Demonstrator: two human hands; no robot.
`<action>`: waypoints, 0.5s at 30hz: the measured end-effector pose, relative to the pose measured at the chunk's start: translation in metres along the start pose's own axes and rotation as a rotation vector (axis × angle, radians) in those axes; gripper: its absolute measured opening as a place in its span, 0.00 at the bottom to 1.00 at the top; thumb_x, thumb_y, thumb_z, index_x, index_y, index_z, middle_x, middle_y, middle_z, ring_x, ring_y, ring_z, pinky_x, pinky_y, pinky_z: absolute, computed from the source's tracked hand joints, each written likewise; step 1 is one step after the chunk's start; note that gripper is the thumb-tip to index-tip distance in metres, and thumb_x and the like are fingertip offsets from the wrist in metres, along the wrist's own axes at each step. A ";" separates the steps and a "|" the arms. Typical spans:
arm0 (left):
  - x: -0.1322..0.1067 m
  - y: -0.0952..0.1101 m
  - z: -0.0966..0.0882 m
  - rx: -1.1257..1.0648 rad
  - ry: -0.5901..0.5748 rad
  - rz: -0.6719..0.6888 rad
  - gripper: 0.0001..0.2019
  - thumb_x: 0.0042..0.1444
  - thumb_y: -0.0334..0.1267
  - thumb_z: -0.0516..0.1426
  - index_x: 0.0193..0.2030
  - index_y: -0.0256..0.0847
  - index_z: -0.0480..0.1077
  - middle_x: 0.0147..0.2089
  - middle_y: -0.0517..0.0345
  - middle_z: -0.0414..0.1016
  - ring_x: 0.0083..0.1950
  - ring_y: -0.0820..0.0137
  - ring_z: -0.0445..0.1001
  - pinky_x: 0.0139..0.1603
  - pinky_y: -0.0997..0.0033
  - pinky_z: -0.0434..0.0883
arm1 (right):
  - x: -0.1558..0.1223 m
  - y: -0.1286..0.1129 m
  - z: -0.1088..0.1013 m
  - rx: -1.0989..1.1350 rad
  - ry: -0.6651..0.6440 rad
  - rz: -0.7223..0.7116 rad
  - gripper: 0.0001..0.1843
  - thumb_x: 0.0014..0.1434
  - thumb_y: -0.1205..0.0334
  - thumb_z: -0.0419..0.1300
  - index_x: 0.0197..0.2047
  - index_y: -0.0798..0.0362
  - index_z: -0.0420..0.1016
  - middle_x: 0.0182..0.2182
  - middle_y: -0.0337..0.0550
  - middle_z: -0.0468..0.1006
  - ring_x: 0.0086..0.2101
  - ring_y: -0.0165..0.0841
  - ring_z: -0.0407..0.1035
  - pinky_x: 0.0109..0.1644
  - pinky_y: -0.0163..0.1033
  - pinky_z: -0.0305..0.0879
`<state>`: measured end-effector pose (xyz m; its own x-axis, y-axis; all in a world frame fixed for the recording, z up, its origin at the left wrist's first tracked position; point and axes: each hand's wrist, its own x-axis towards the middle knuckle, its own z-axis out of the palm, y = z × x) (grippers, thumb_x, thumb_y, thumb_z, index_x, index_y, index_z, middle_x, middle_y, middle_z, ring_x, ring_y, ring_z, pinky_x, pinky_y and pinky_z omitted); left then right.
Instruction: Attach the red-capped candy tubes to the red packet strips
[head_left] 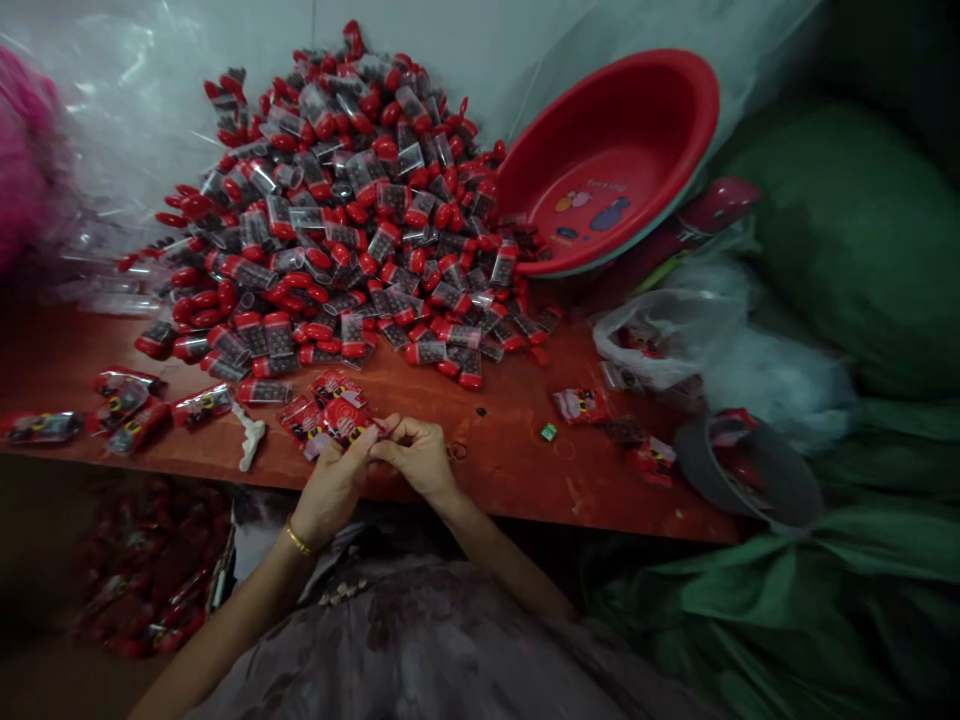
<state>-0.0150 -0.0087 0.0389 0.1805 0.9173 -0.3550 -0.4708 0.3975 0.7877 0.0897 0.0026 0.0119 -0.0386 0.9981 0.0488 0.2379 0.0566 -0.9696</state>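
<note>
My left hand (334, 488), with a gold bracelet at the wrist, is closed in a pinch at the front edge of the table. My right hand (420, 458) is closed too, its fingertips meeting those of the left. Between them a bit of something reddish shows, too small to make out. Just beyond my left hand lie several flat red printed packets (341, 390). Past these rises a large heap of clear plastic tubes with red ends (352, 240) and dark contents.
Filled printed packets (201, 405) and a white plastic piece (250, 437) lie to the left. A red basin (637, 130) leans at the heap's right. Further right are a small green packet (549, 432), a plastic bag (667, 320) and a grey bowl (701, 460).
</note>
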 end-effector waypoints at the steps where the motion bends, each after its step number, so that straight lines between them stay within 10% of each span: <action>1: -0.003 0.003 -0.008 -0.007 0.022 -0.019 0.13 0.47 0.46 0.64 0.35 0.39 0.74 0.38 0.54 0.79 0.43 0.62 0.75 0.42 0.64 0.73 | 0.004 0.002 -0.003 -0.104 0.017 -0.028 0.23 0.56 0.43 0.56 0.18 0.51 0.63 0.16 0.35 0.71 0.17 0.26 0.64 0.20 0.33 0.65; 5: -0.024 0.024 -0.073 -0.078 0.341 -0.049 0.10 0.55 0.45 0.57 0.37 0.42 0.73 0.42 0.58 0.80 0.50 0.65 0.75 0.52 0.65 0.71 | 0.025 0.013 -0.053 -0.339 0.157 -0.043 0.16 0.56 0.49 0.57 0.38 0.53 0.74 0.35 0.48 0.78 0.39 0.40 0.71 0.47 0.49 0.68; 10: -0.073 0.053 -0.186 -0.308 0.984 0.057 0.19 0.62 0.47 0.43 0.32 0.45 0.71 0.35 0.65 0.81 0.55 0.75 0.71 0.52 0.73 0.70 | 0.040 0.044 -0.104 -0.859 0.250 0.083 0.27 0.60 0.56 0.49 0.56 0.67 0.64 0.59 0.66 0.61 0.62 0.55 0.45 0.62 0.64 0.42; 15: -0.091 0.035 -0.196 0.034 0.922 0.119 0.15 0.59 0.50 0.44 0.35 0.53 0.69 0.46 0.76 0.78 0.61 0.68 0.65 0.62 0.57 0.61 | 0.029 0.045 -0.060 -1.181 0.173 0.096 0.31 0.62 0.52 0.47 0.56 0.73 0.63 0.58 0.72 0.62 0.58 0.57 0.54 0.58 0.66 0.46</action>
<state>-0.2169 -0.0828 0.0000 -0.6321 0.5753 -0.5192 -0.4139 0.3158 0.8538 0.1577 0.0353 -0.0156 0.1375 0.9847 0.1075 0.9804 -0.1198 -0.1563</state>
